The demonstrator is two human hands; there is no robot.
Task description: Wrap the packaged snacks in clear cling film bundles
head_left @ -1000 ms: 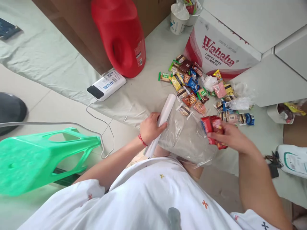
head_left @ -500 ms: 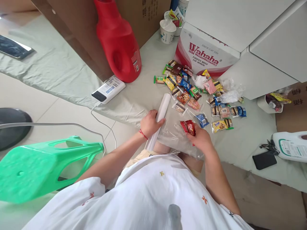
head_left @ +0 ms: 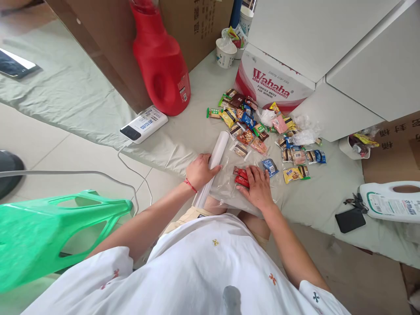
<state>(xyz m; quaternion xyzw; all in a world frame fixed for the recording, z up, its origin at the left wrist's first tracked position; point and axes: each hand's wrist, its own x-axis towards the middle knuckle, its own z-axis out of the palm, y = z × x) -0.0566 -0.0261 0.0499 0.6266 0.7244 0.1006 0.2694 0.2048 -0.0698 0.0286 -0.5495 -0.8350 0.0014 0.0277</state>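
My left hand [head_left: 200, 173], with a red string at its wrist, is closed around a white roll of clear plastic film [head_left: 218, 149], thumb across the top. From the roll, a see-through sheet of film [head_left: 226, 192] stretches right over my lap and the cloth. My right hand [head_left: 259, 189] lies on that sheet, fingers extended and palm down. Its thumb and fingertips touch red snack packets [head_left: 241, 177], which rest on the film. A blue snack packet [head_left: 270, 166] is just beyond its fingers.
Ahead lies a pile of wrapped snacks [head_left: 247, 118], before a Wahaha carton [head_left: 272, 83]. A red jug [head_left: 164, 65] and a white power bank [head_left: 144, 124] are at left. A green stool [head_left: 39, 236] is lower left. A white bottle [head_left: 393, 201] and black wallet-like item [head_left: 350, 219] are right.
My right hand has set the red packets down on the film and loosened, its fingers now spread over them. My left hand still holds the roll. The view has shifted slightly.
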